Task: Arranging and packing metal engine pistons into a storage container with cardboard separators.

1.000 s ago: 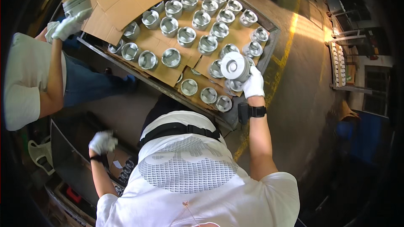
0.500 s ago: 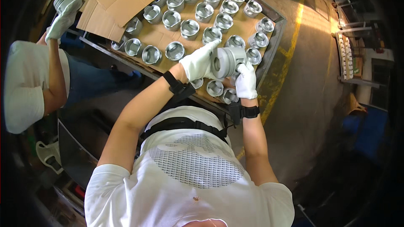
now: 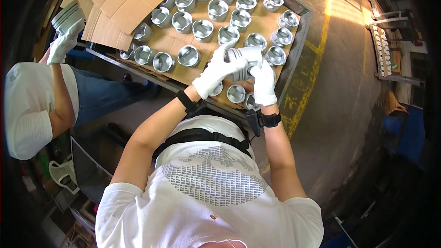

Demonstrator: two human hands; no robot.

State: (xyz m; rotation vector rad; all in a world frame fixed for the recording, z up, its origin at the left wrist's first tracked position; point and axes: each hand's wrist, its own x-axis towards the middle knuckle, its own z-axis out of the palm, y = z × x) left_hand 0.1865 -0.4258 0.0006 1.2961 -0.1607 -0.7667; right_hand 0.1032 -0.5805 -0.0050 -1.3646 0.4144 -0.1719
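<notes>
A grey metal piston [image 3: 250, 55], lying sideways with its ring grooves toward the left, is held between my two white-gloved hands above the near right part of a cart. My left hand [image 3: 219, 70] wraps the grooved end. The fingers of my right hand [image 3: 264, 86] close on the piston's right, lower side. Beneath and beyond it, several similar pistons [image 3: 189, 56] stand in rows on a brown cardboard layer [image 3: 206, 54]. Some near ones are partly covered by my hands.
The cart's metal rim [image 3: 297, 48] bounds the pistons. Loose cardboard sheets [image 3: 133, 0] overlap its far left corner. At left, a co-worker's gloved hand [image 3: 65, 45] holds another piston [image 3: 68, 17]. A yellow floor line [image 3: 307, 87] runs along the right; a rack [image 3: 382, 53] stands farther off.
The piston has turned, so its ring grooves now show to the left. My left hand has shifted from pointing fingers to a wrap around that end. The co-worker's piston has moved slightly down.
</notes>
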